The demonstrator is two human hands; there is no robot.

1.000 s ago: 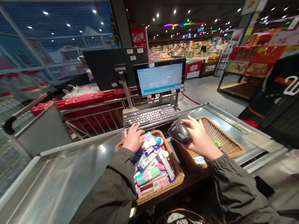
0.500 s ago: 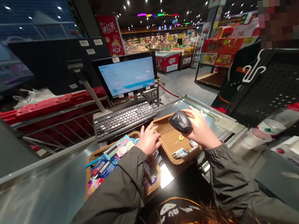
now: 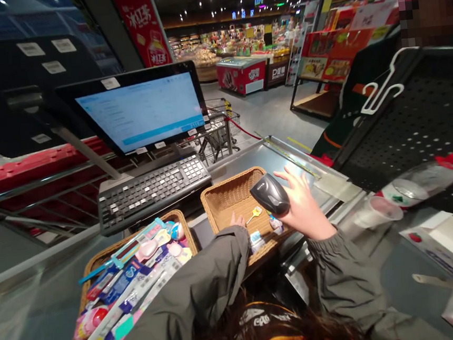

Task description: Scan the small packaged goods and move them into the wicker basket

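Note:
My right hand (image 3: 303, 203) grips a black handheld barcode scanner (image 3: 270, 193) above a shallow wicker basket (image 3: 222, 191). Only the fingertips of my left hand (image 3: 237, 220) show past my olive sleeve, low inside that basket. A yellow key-shaped item (image 3: 254, 213) and small packets (image 3: 276, 224) lie on the basket floor. At lower left, a second wicker basket (image 3: 138, 246) is heaped with packaged toothbrushes and other small boxed goods (image 3: 135, 284). My forearm hides part of both baskets.
A keyboard (image 3: 153, 192) and a monitor (image 3: 140, 111) stand beyond the baskets. A steel counter (image 3: 289, 156) runs to the right. A plastic bottle (image 3: 421, 182), a cup (image 3: 375, 212) and a white box (image 3: 443, 246) lie at right, beside a black pegboard (image 3: 415, 111).
The view has swung left and down, moving the full basket to lower left. My left hand has moved from the far basket's rim down inside it. My right hand still grips the scanner.

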